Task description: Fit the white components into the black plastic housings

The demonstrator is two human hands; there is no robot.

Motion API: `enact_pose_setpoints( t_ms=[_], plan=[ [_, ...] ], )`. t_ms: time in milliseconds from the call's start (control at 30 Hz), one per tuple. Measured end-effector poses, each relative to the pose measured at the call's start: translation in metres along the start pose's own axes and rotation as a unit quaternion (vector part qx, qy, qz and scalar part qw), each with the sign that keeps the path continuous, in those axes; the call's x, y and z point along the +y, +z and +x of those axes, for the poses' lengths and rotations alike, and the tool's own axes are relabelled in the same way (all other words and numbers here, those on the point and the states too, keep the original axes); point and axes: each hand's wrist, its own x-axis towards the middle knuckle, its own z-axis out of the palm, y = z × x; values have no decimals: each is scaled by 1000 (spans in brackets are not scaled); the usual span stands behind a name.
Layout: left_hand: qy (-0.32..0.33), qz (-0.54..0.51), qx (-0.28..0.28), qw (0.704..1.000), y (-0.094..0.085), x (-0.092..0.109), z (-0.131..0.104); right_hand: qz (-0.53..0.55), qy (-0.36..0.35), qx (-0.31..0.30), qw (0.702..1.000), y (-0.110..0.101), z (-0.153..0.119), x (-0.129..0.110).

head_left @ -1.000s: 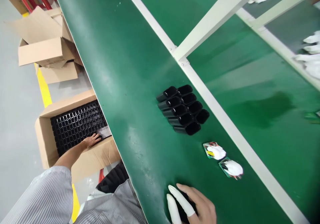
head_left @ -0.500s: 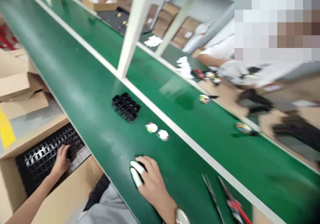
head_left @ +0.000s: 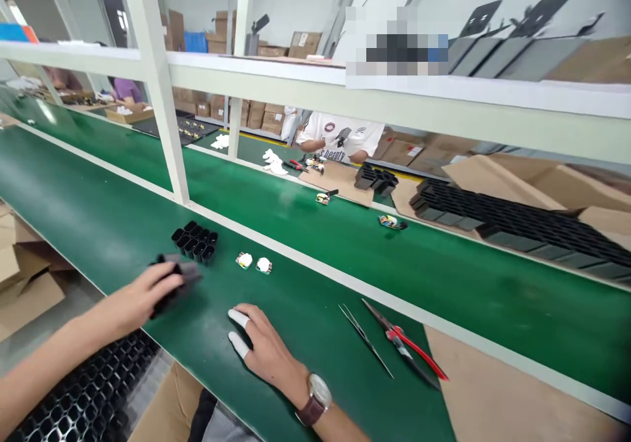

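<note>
My left hand [head_left: 142,294] is closed around a few black plastic housings [head_left: 190,272], smeared by motion, just above the green belt [head_left: 116,221]. Behind them a cluster of upright, open-topped black housings [head_left: 196,239] stands on the belt. My right hand [head_left: 261,343] lies on the belt with fingers apart and nothing in it; white finger cots cover two of its fingertips. Ahead of it are two small circuit boards, one on the left [head_left: 244,260] and one on the right [head_left: 264,266], each topped with white. Tweezers [head_left: 365,341] and red-and-black-handled pliers [head_left: 407,344] lie to its right.
A carton of black housings [head_left: 81,396] stands below the belt at left. A white post [head_left: 165,113] rises from the divider strip, carrying a shelf [head_left: 296,80]. Across the belt, a person in a white shirt [head_left: 340,136] works near stacked black housings [head_left: 517,221].
My left hand has come up from the carton to above the belt, carrying black housings. My right hand stays on the belt. The view has tilted upward, bringing in the shelf.
</note>
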Motion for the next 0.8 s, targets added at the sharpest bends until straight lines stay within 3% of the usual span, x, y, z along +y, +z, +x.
enact_pose_setpoints(
  t_ms=[67, 167, 267, 367, 467, 600, 700, 800],
  plan=[
    [94, -22, -121, 988, 0, 25, 36, 42, 42, 7, 998, -4, 2, 1],
    [180, -18, -218, 959, 2, 42, 73, 76, 84, 14, 993, -9, 11, 1],
    [215, -7, -262, 941, 6, 38, 88, 94, 105, -8, 990, -12, 29, -1],
    [222, -35, -252, 941, 2, 31, 87, 110, 108, -54, 987, -14, 47, -1],
    [175, -69, -209, 960, -18, 28, 71, 122, 92, -90, 984, -18, 57, 1],
    [-24, -156, -144, 977, -37, 26, 34, 129, 82, -142, 978, -27, 65, 3],
    [-139, -224, -122, 957, -15, 25, 10, 132, 74, -174, 973, -26, 73, 3],
    [-173, -248, -79, 950, 21, 19, 1, 141, 60, -183, 971, -16, 84, 1]
  ],
)
